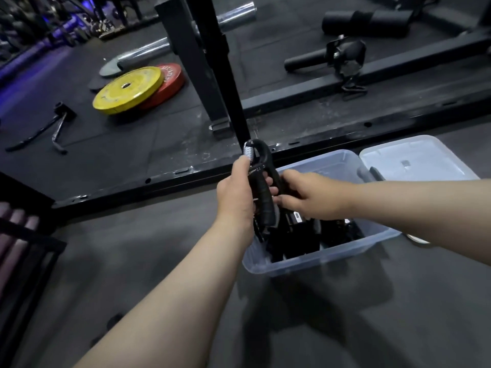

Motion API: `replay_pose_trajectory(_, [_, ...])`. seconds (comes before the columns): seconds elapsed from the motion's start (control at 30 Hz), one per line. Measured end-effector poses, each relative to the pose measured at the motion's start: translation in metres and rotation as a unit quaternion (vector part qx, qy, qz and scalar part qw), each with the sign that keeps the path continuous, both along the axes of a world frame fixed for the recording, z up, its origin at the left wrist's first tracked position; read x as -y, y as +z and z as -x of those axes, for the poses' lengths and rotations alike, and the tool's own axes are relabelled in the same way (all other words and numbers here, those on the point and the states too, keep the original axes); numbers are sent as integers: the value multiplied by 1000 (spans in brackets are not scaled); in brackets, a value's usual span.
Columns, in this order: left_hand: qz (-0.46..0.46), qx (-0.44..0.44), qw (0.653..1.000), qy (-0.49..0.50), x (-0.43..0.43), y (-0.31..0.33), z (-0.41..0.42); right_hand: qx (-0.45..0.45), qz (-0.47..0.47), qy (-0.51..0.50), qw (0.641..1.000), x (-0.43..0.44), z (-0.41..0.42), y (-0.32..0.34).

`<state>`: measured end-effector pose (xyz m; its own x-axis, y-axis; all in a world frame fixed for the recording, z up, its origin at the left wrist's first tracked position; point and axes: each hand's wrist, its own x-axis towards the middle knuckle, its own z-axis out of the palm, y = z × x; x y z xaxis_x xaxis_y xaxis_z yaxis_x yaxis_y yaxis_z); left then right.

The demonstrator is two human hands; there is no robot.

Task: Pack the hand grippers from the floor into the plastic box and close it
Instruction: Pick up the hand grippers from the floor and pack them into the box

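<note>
A black hand gripper (pixel 261 187) with a silver coil spring at its top stands upright above the left end of the clear plastic box (pixel 313 257). My left hand (pixel 235 193) is wrapped around its left handle. My right hand (pixel 309 196) reaches in from the right and its fingers touch the other handle. Several more black hand grippers (pixel 300 235) lie inside the box, partly hidden by my hands. The box's clear lid (pixel 414 159) lies flat on the floor just behind and right of the box.
Dark rubber gym floor surrounds the box. A black rack frame (pixel 207 73) stands behind, its base rail running across. Yellow (pixel 127 90) and red weight plates (pixel 170 81) lie at the back left, with a bar attachment (pixel 57 123) nearby. A bench (pixel 16 235) sits at left.
</note>
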<state>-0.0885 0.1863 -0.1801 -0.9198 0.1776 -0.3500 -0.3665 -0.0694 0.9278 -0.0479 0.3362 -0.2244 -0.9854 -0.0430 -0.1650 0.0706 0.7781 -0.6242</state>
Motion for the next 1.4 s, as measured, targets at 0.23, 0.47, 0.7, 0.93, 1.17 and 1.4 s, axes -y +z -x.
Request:
replay_pose_trajectory(0.23, [110,-71,991,9,8,-29,4,-5,-15,-31,999,-16,-3,-11])
replay_pose_trajectory(0.47, [342,-163,924,-46,38,-91,9,12,30,-98,995,-19,-3,-13])
replay_pose_trajectory(0.7, [458,-207,844,-185,38,-121,-5,53,-19,-125,990,-45,-2,-22])
replay_pose_trajectory(0.93, [512,-263,797,-183,39,-131,-12,100,-25,-129,986,-71,-15,-21])
replay_pose_trajectory(1.17, [521,-273,790,-176,39,-133,-12,177,-108,-86,975,-74,-23,-21])
replay_pose_trajectory(1.4, [528,-272,786,-173,37,-133,-12,194,-123,-102,968,-62,-20,-27])
